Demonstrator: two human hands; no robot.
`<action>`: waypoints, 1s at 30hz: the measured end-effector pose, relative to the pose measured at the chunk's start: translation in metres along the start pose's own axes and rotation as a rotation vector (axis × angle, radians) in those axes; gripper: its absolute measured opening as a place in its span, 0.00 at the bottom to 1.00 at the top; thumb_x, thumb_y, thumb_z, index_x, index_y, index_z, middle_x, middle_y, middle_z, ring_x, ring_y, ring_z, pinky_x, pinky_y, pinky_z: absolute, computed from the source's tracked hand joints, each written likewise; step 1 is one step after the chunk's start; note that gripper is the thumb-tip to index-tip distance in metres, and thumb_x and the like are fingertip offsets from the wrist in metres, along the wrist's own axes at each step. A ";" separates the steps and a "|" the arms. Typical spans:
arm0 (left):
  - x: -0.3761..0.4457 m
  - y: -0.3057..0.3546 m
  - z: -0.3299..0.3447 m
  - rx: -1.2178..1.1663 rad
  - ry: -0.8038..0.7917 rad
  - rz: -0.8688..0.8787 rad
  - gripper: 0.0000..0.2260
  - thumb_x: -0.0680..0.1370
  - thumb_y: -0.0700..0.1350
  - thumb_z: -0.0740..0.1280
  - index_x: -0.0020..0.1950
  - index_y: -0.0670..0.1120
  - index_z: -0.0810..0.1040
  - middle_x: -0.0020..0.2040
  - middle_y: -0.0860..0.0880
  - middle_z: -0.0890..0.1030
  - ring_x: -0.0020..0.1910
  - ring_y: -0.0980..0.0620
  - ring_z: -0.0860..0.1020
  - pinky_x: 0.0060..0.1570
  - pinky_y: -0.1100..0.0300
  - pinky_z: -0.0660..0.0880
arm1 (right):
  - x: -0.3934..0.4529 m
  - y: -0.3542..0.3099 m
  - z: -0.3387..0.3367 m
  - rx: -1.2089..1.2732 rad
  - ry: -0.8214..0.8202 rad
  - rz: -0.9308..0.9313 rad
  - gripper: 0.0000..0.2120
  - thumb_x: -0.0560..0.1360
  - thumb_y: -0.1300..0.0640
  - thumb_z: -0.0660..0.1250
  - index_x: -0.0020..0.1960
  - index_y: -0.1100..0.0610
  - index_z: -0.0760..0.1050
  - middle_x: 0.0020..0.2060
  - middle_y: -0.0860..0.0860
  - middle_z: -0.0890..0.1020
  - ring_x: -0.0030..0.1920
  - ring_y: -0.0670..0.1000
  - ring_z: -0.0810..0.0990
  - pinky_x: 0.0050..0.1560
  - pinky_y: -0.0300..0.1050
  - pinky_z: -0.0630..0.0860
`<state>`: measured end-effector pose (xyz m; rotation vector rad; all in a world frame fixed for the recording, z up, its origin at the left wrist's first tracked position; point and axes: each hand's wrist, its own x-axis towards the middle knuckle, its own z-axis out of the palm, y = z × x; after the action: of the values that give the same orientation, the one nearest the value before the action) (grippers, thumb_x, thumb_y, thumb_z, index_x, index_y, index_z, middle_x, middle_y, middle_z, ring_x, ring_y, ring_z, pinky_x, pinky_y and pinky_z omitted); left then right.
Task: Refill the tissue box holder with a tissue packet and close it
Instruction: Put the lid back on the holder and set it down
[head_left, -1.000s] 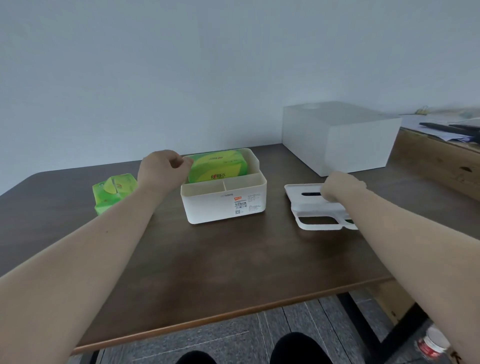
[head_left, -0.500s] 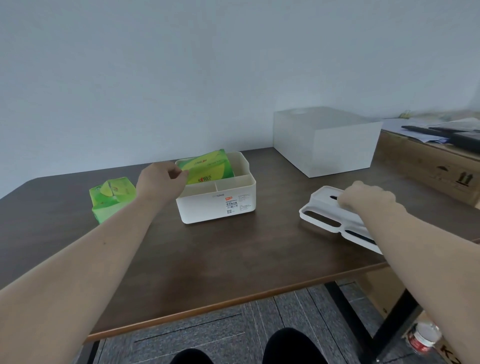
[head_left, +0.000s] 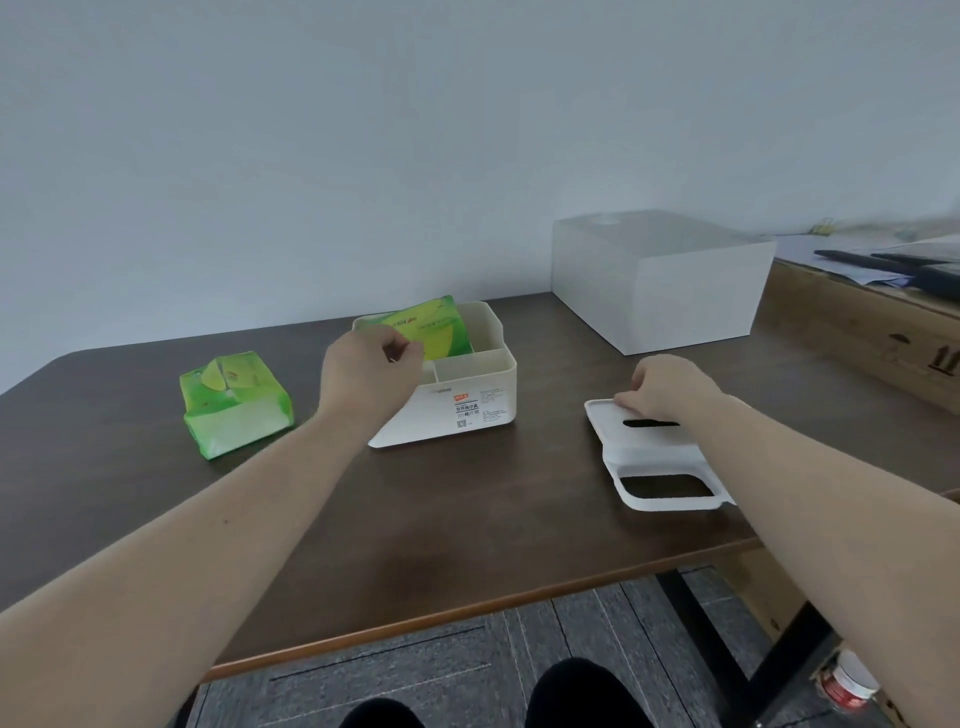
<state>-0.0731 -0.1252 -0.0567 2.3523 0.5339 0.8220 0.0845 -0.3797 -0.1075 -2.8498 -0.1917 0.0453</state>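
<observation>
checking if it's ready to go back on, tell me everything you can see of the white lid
The white lid looks like matte plastic, a flat rounded rectangle with a narrow dark tissue slot and a larger rectangular opening at its near end. It lies off the holder, apart from it, on the dark wooden table near the front edge. The right hand rests on its far end, and the forearm crosses its right side.

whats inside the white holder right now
A green tissue packet sits tilted in the holder's back compartment, pinched by the left hand. The front compartments look empty; their floors and the packet's lower part are hidden.
</observation>
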 end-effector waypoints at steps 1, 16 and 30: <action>-0.008 0.011 0.008 -0.018 -0.073 0.007 0.10 0.76 0.46 0.63 0.39 0.44 0.80 0.37 0.47 0.83 0.41 0.46 0.79 0.42 0.59 0.73 | -0.001 0.004 -0.001 0.045 0.048 0.019 0.17 0.74 0.47 0.65 0.57 0.56 0.77 0.55 0.53 0.80 0.57 0.56 0.77 0.55 0.50 0.75; -0.047 0.084 0.116 -0.405 -0.671 -0.458 0.16 0.77 0.41 0.62 0.64 0.41 0.71 0.57 0.45 0.74 0.60 0.45 0.75 0.59 0.53 0.77 | -0.020 0.024 -0.015 0.226 0.050 0.255 0.13 0.73 0.64 0.57 0.57 0.61 0.70 0.37 0.53 0.73 0.46 0.58 0.74 0.49 0.49 0.70; 0.048 0.049 0.005 -0.598 0.097 -0.466 0.17 0.71 0.35 0.60 0.27 0.49 0.56 0.30 0.48 0.55 0.31 0.48 0.54 0.30 0.60 0.52 | -0.010 -0.089 -0.055 1.165 0.022 -0.215 0.22 0.76 0.60 0.66 0.70 0.55 0.69 0.65 0.54 0.75 0.60 0.52 0.77 0.59 0.43 0.74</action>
<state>-0.0263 -0.1381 -0.0076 1.5685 0.7225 0.7457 0.0658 -0.3115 -0.0295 -1.6614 -0.3279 0.0565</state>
